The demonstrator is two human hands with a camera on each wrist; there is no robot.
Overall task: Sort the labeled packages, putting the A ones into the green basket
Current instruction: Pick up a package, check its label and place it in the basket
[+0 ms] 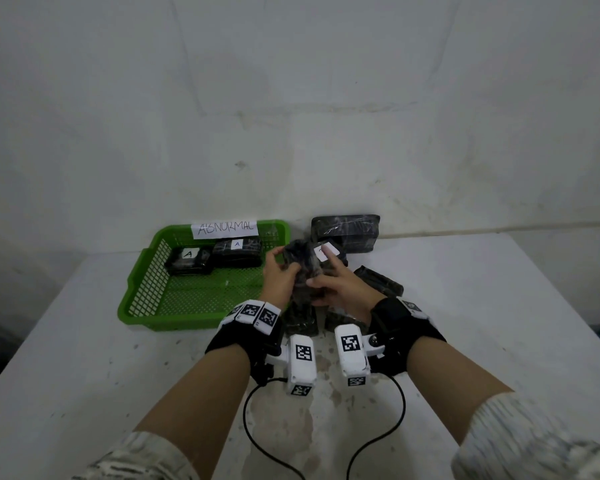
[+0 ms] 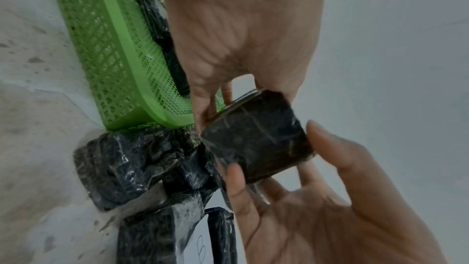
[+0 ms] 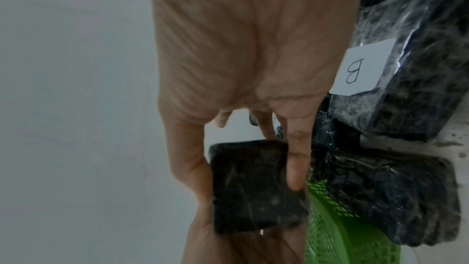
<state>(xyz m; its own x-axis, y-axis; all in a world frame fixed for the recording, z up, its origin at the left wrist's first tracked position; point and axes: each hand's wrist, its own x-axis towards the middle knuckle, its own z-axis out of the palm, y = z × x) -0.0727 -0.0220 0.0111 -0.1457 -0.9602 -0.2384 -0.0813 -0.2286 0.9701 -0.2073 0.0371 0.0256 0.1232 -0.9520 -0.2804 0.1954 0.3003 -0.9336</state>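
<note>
Both hands raised together in front of the person, fingers curled.

The left hand [image 1: 280,276] and right hand [image 1: 340,286] meet at the middle, forearms bare and reaching forward side by side, each wrist wrapped in a black band carrying white marker blocks. Both hands grip one small black plastic-wrapped package [image 2: 256,140] between them; the right index finger [image 1: 331,259] stretches forward over its top.

Your held package [image 2: 256,140] is wrapped in black, crinkled, glossy plastic film with a white paper label; beside it, the green basket [image 1: 142,292] is moulded plastic mesh on a matt, stained tabletop [image 1: 499,306].
</note>
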